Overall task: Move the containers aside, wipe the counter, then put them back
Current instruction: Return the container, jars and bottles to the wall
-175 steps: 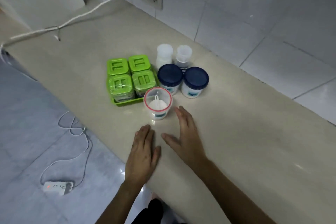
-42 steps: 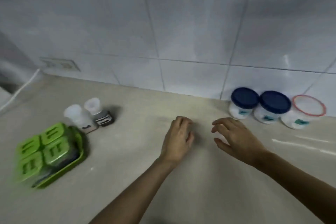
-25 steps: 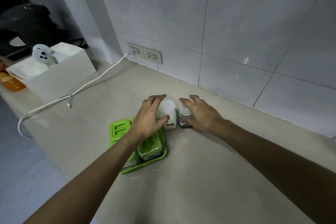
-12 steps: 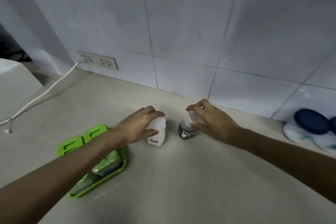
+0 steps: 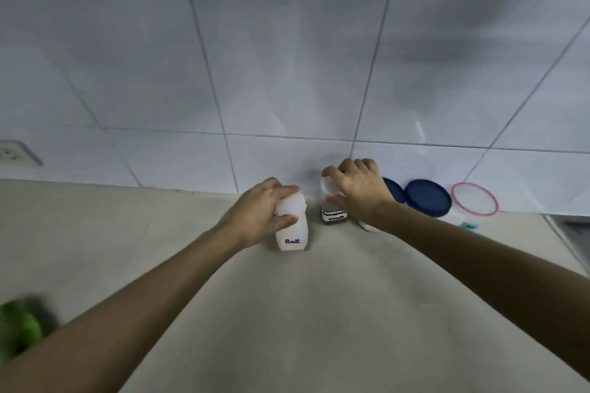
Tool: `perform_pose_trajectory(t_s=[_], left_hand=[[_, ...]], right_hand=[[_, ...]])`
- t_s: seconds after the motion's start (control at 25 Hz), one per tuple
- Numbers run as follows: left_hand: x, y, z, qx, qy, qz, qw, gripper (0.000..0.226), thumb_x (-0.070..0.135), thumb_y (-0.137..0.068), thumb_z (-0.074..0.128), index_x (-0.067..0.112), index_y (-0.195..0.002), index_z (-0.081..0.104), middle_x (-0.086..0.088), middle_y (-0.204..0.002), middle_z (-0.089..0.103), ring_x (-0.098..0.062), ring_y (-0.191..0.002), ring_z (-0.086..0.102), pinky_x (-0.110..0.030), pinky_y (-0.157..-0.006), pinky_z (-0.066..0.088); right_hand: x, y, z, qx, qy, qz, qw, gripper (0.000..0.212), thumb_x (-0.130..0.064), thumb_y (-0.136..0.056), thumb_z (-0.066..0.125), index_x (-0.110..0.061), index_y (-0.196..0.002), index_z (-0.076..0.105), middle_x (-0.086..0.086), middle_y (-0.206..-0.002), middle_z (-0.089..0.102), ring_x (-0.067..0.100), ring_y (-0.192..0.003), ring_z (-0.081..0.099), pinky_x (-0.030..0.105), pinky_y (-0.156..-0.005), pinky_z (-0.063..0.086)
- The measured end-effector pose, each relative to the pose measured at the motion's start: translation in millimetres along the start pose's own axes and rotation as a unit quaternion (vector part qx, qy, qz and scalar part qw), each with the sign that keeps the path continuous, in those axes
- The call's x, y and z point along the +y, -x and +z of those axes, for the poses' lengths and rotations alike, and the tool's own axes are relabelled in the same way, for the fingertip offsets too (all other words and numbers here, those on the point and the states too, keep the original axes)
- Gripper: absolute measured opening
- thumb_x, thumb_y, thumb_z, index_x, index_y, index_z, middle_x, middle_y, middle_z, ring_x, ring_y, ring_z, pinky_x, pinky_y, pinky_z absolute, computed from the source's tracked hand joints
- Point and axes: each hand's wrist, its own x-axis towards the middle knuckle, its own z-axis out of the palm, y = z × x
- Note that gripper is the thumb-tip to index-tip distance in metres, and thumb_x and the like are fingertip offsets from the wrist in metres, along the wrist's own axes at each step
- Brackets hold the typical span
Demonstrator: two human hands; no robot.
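- The beige stone counter lies bare across its whole near and middle stretch, wide enough for a hand to pass between the two forearms.
- The white plastic shaker marked "Salt", gripped at its top by the left hand, stands mid-counter.
- Just beside it, the small dark-filled shaker with a white cap, held by the right hand, stands near the white tiled wall; a narrow gap parts the two shakers.
- Two round tubs with dark blue lids and a clear red-rimmed tub block the wall line to the right.
- A blurred green object sits at the near left edge.
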Motion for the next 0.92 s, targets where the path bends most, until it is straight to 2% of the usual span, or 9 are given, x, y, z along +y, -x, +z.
perform_pose_trajectory(t_s=[0.16, 0.36, 0.56, 0.68, 0.76, 0.84, 0.92], left_hand=[[16, -50, 21, 0.032, -0.07, -0.051, 0.996, 0.052, 0.025, -0.087, 0.062, 0.02, -0.137, 0.047, -0.012, -0.127, 0.051, -0.032, -0.115, 0.051, -0.034, -0.096, 0.041], [16, -83, 40, 0.039, -0.04, -0.083, 0.995, 0.053, 0.024, -0.088, 0.064, 0.02, -0.138, 0.046, -0.013, -0.132, 0.05, -0.032, -0.119, 0.049, -0.035, -0.1, 0.039], [11, -78, 41, 0.055, -0.005, -0.086, 0.995, 0.058, 0.02, -0.088, 0.064, 0.019, -0.141, 0.042, -0.011, -0.139, 0.045, -0.03, -0.126, 0.042, -0.033, -0.105, 0.033], [13, -33, 46, 0.142, 0.041, -0.086, 0.985, 0.047, 0.014, -0.09, 0.058, 0.016, -0.136, 0.047, -0.007, -0.137, 0.046, -0.027, -0.124, 0.042, -0.024, -0.102, 0.03], [14, 20, 58, 0.182, 0.089, -0.102, 0.974, 0.04, 0.011, -0.089, 0.057, 0.017, -0.129, 0.053, -0.004, -0.129, 0.05, -0.022, -0.119, 0.046, -0.02, -0.099, 0.032], [12, 83, 72, 0.175, 0.138, -0.132, 0.966, 0.037, 0.011, -0.089, 0.058, 0.019, -0.124, 0.055, 0.0, -0.124, 0.051, -0.018, -0.115, 0.05, -0.026, -0.099, 0.041], [2, 143, 83, 0.168, 0.203, -0.177, 0.948, 0.029, 0.016, -0.09, 0.057, 0.02, -0.119, 0.058, 0.002, -0.119, 0.054, -0.014, -0.106, 0.055, -0.03, -0.092, 0.049]], right_hand=[[21, -3, 4, -0.012, -0.031, 0.069, 0.997, 0.047, -0.043, -0.088, 0.055, -0.022, -0.129, 0.047, 0.013, -0.118, 0.058, 0.033, -0.11, 0.05, 0.043, -0.096, 0.033], [24, 3, 2, -0.04, -0.1, 0.051, 0.993, 0.054, -0.036, -0.088, 0.059, -0.022, -0.138, 0.041, 0.013, -0.13, 0.048, 0.033, -0.116, 0.047, 0.047, -0.096, 0.04], [28, 35, 11, 0.037, -0.112, 0.063, 0.991, 0.052, -0.024, -0.089, 0.058, -0.018, -0.138, 0.042, 0.014, -0.139, 0.044, 0.033, -0.122, 0.046, 0.044, -0.1, 0.037], [5, 71, 20, 0.096, -0.162, 0.054, 0.981, 0.041, -0.019, -0.085, 0.062, -0.014, -0.124, 0.055, 0.008, -0.127, 0.055, 0.028, -0.116, 0.053, 0.04, -0.098, 0.042], [-28, 96, 27, 0.087, -0.21, 0.03, 0.973, 0.035, -0.02, -0.083, 0.066, -0.015, -0.117, 0.058, 0.005, -0.119, 0.059, 0.024, -0.11, 0.056, 0.037, -0.095, 0.045], [-67, 116, 33, 0.049, -0.242, 0.011, 0.969, 0.034, -0.021, -0.085, 0.065, -0.018, -0.118, 0.058, 0.003, -0.12, 0.058, 0.021, -0.112, 0.055, 0.035, -0.098, 0.044], [-105, 124, 38, 0.029, -0.28, -0.004, 0.959, 0.033, -0.018, -0.084, 0.065, -0.017, -0.116, 0.059, 0.005, -0.117, 0.059, 0.024, -0.109, 0.057, 0.037, -0.095, 0.045]])
